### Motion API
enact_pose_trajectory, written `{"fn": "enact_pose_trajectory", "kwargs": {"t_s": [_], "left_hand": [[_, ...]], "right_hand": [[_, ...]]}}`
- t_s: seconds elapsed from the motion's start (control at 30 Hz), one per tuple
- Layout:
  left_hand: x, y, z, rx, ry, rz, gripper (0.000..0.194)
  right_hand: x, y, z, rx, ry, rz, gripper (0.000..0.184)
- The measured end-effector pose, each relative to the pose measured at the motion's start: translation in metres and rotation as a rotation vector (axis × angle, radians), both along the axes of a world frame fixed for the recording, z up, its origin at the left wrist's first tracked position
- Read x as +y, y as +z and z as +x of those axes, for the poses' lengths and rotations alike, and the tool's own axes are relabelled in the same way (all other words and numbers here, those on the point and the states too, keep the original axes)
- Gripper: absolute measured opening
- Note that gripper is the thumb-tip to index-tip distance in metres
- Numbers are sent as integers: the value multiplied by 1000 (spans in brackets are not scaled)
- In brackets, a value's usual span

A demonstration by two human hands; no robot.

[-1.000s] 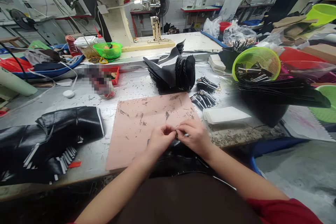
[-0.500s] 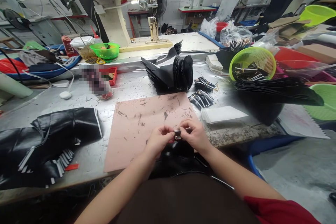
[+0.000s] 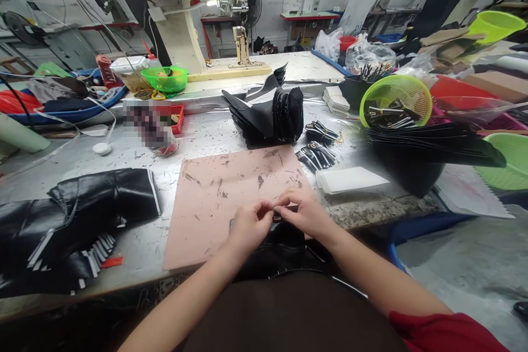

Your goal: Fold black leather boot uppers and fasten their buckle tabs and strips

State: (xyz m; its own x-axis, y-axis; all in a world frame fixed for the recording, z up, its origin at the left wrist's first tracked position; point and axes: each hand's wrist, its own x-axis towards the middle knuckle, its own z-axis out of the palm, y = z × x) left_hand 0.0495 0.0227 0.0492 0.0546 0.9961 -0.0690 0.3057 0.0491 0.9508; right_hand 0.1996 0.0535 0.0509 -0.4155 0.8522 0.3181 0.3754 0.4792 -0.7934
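Note:
Both hands meet over the near edge of the pinkish board (image 3: pixel 214 192). Thumb and fingers of my left hand (image 3: pixel 252 224) pinch the end of a small black strap (image 3: pixel 293 208). My right hand (image 3: pixel 304 213) pinches the same strap from the other side, fingertips nearly touching the left ones. A small metal ring (image 3: pixel 277 219) shows just below the fingertips; most of the strap is hidden by the fingers. Under the hands, a glossy black leather piece (image 3: pixel 284 236) lies across the lap.
Behind the board stands a stack of black leather pieces (image 3: pixel 264 115). Bundled black straps (image 3: pixel 317 155) and white sheets (image 3: pixel 350 180) lie right of it. Glossy black panels (image 3: pixel 103 198) cover the left. A yellow-green basket (image 3: pixel 396 80) leans at right; a sewing machine (image 3: pixel 181 27) stands behind.
The fingers have shifted slightly on the strap, and the right fingertips have moved left towards the left thumb. Less of the strap and ring shows now.

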Motion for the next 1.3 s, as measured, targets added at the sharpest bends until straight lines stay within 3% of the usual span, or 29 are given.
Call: {"fn": "enact_pose_trajectory", "kwargs": {"t_s": [0.13, 0.2, 0.33, 0.43, 0.5, 0.8, 0.97, 1.13, 1.2, 1.3], "left_hand": [[2, 0, 0, -63, 63, -17, 6], [3, 0, 1, -185, 98, -105, 5], [5, 0, 0, -398, 110, -269, 9], [4, 2, 0, -479, 107, -325, 14], [4, 4, 0, -508, 110, -349, 15], [4, 10, 3, -575, 139, -414, 19], [5, 10, 4, -541, 142, -420, 19], [6, 9, 6, -512, 120, -392, 18], [6, 7, 7, -482, 110, -382, 16], [7, 3, 6, -413, 122, -398, 14]], "right_hand": [[-9, -2, -9, -118, -142, 355, 12], [-10, -4, -11, -111, -159, 425, 13], [-4, -6, -6, 25, -59, 218, 14], [0, -6, -1, 93, 16, 24, 13], [1, -5, 0, 105, 30, -24, 13], [-6, -8, -4, 127, -180, 146, 12], [-10, -6, -1, -10, -123, 259, 8], [-15, -9, -5, -112, -192, 402, 13], [-13, -12, -5, -66, -203, 362, 13], [-8, -15, 3, 123, -242, 144, 11]]}}
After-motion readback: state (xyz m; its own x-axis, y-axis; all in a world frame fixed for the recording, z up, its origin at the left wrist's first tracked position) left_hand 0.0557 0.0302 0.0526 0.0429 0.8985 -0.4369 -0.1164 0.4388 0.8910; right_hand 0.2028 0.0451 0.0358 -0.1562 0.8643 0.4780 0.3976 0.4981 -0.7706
